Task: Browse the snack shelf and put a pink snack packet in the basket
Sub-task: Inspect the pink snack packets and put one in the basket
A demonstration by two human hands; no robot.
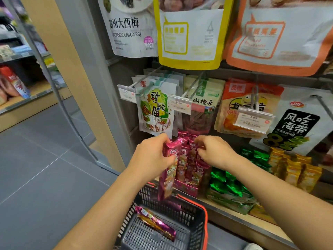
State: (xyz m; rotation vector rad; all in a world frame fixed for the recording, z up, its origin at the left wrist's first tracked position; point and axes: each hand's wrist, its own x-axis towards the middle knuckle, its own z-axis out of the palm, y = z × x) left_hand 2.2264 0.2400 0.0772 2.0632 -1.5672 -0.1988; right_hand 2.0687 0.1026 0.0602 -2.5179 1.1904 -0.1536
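- Pink snack packet (169, 177) is held up in the air, just in front of the shelf (234, 220) and right above the basket (206, 219).
- It is gripped near its top by the left hand (152, 154), with the fingers wrapped tight around it, and the rest of it hangs down long and straight.
- A second pink packet (155, 222) is seen lying flat on the bottom of the grey basket, which has an orange rim.
- More pink packets (187, 159) are stood upright in a pink box (185, 187) on the shelf, just behind the held one.
- The right hand (214, 152) is placed over these packets, with its fingertips bent and pinched on the top of one of them.
- Green packets (228, 184) are piled just to the right of the pink box, and yellow packets (295, 170) are stacked further right.
- Big snack bags are hung on hooks above, among them a tamarind bag (155, 112) and a hawthorn strip bag (201, 109).
- Price tags (252, 120) are clipped in front of the bags.
- A grey tiled floor (45, 159) is seen on the left.
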